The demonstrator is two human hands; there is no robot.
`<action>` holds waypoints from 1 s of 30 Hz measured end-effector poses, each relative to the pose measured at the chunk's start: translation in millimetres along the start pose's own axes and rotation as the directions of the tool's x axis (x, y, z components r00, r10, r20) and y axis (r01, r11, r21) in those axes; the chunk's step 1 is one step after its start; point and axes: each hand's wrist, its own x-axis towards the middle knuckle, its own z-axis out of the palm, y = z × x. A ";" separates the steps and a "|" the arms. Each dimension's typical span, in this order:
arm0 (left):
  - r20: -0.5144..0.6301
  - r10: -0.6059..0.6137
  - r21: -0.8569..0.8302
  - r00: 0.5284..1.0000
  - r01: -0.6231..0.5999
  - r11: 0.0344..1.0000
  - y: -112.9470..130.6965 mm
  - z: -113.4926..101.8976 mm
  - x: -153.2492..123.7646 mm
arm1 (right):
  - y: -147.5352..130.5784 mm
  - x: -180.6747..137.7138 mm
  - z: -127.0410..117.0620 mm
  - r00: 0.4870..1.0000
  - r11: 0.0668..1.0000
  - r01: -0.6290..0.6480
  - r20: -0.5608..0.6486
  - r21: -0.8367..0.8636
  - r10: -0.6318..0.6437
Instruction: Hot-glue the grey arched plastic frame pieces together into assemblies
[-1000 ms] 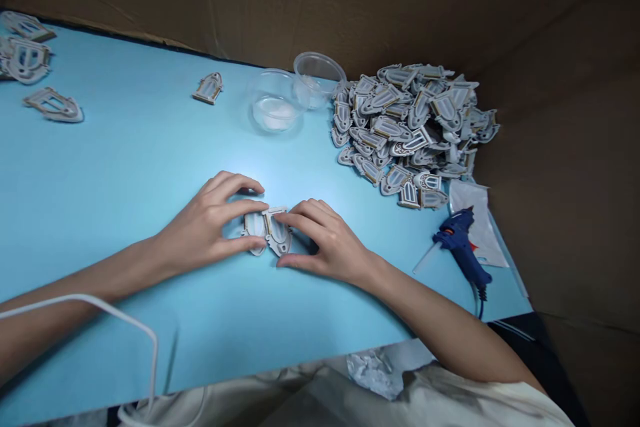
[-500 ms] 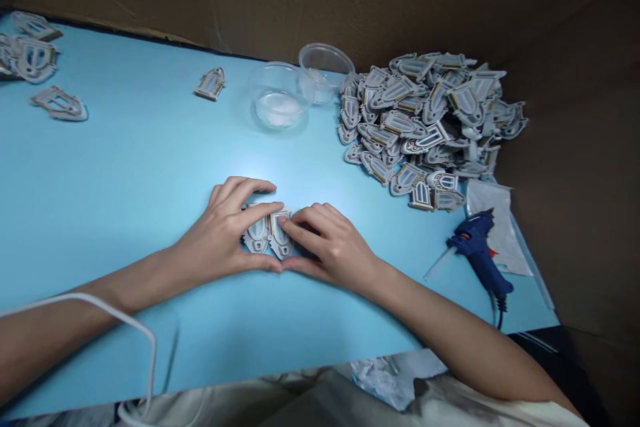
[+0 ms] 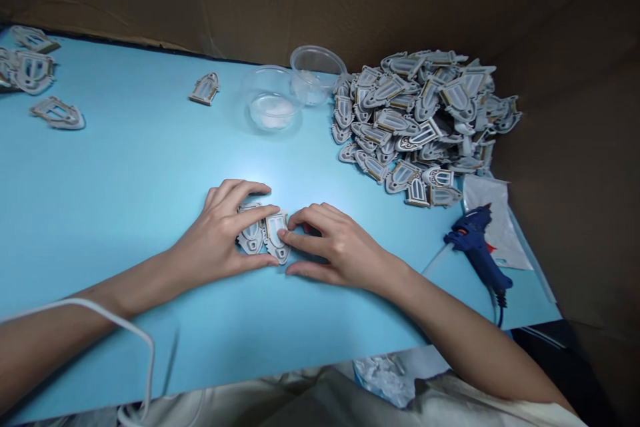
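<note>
Two small grey arched window-shaped pieces lie side by side on the blue table, their edges touching or nearly so. My left hand [image 3: 223, 230] reaches over the left window-shaped piece [image 3: 251, 233], with its index finger across the top and its thumb along the bottom, holding the pair between them. The right window-shaped piece [image 3: 277, 235] has gold-coloured edging and a pale panel. On its right side rests the index fingertip of my right hand [image 3: 333, 247]. That hand's thumb is apart from the piece, and its fingers are loosely spread.
A large heap of similar pieces [image 3: 415, 120] lies at the back right. Nearby are a blue glue gun [image 3: 477, 243], a white bag [image 3: 500, 220] and two clear tubs [image 3: 273, 103]. One loose piece [image 3: 205, 89] lies further left. A white cable [image 3: 145, 340] crosses my left forearm.
My right thumb has drawn away from my left thumb and the right piece. The right piece now sits slightly tilted and lower against the left one. The view has shifted slightly.
</note>
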 end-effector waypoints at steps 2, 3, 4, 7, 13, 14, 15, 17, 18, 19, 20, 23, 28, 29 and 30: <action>0.011 -0.003 -0.003 1.000 0.003 1.000 0.0 -0.5 0.1 | 1.9 -0.8 -2.2 1.000 1.000 0.014 0.018 0.007 -0.014; 0.014 -0.003 -0.005 1.000 0.003 1.000 -0.1 -0.7 0.1 | 2.9 -1.0 -2.9 1.000 1.000 0.017 0.024 0.010 -0.017; 0.015 -0.001 -0.006 1.000 0.001 1.000 -0.1 -0.9 0.0 | 3.9 -1.1 -3.4 0.999 1.000 0.017 0.027 0.016 -0.018; 0.008 0.002 -0.006 1.000 -0.001 1.000 -0.2 -1.2 -0.3 | 6.8 -0.8 -3.3 1.000 0.997 0.016 0.012 0.076 -0.017; 0.029 -0.017 0.003 0.999 0.016 1.000 1.0 -1.7 0.5 | 6.4 6.3 7.6 0.947 0.916 -0.173 -0.193 0.363 0.256; 0.033 -0.022 0.002 0.999 0.022 1.000 1.3 -1.8 0.9 | 5.0 8.4 10.4 0.928 0.896 -0.217 -0.204 0.388 0.313; 0.036 -0.027 0.000 0.999 0.027 1.000 1.7 -1.9 1.3 | 3.3 10.6 13.1 0.913 0.883 -0.251 -0.207 0.397 0.352; 0.040 -0.039 -0.003 0.998 0.039 0.999 2.5 -2.0 1.9 | -0.4 14.8 17.7 0.898 0.878 -0.296 -0.203 0.377 0.390; 0.042 -0.045 -0.004 0.998 0.045 0.999 2.8 -1.8 2.0 | -2.4 16.7 19.5 0.893 0.880 -0.314 -0.203 0.355 0.401; 0.045 -0.050 -0.005 0.998 0.051 0.999 2.9 -1.5 2.0 | -4.3 18.3 21.0 0.889 0.883 -0.330 -0.205 0.333 0.410; 0.048 -0.056 -0.006 0.997 0.056 0.998 3.0 -1.0 1.9 | -6.0 19.6 22.2 0.885 0.885 -0.343 -0.209 0.314 0.416; 0.053 -0.063 -0.007 0.997 0.063 0.998 2.2 1.1 1.0 | -9.6 21.9 24.6 0.883 0.897 -0.349 -0.224 0.272 0.412; 0.065 -0.069 -0.018 0.995 0.071 0.997 1.4 2.3 1.5 | -10.7 24.8 27.1 0.936 0.961 -0.276 -0.225 0.014 0.272; 0.070 -0.073 -0.023 0.995 0.075 0.997 1.6 2.0 2.0 | -10.5 25.9 27.7 0.945 0.962 -0.266 -0.211 -0.055 0.250; 0.075 -0.078 -0.028 0.994 0.080 0.996 1.9 1.6 2.5 | -10.3 27.2 28.4 0.951 0.958 -0.263 -0.195 -0.112 0.239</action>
